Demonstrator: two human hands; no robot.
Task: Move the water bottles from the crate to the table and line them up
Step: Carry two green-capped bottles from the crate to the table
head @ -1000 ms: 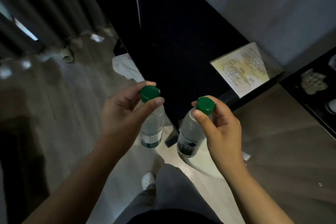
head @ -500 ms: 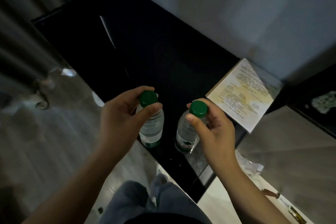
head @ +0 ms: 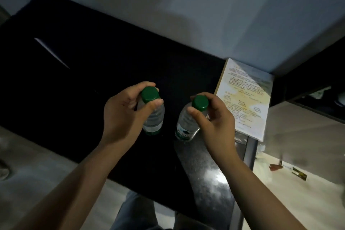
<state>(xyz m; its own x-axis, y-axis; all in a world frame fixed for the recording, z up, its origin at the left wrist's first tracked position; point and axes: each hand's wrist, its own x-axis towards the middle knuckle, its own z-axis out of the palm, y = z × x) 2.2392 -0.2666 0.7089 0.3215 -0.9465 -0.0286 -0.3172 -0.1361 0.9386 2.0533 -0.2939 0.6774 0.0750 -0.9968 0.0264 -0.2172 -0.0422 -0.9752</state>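
Left hand (head: 121,115) and right hand (head: 214,119) each pinch a water bottle (head: 154,117) by the neck, so both hang upright. They're over the black table (head: 74,80), left of the menu card (head: 244,99), probably ready to set down.

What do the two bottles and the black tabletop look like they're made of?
Left bottle and right bottle: clear plastic, likely; see-through bodies, opaque green caps. Tabletop: glossy, perhaps polished stone; it mirrors light with fine speckles.
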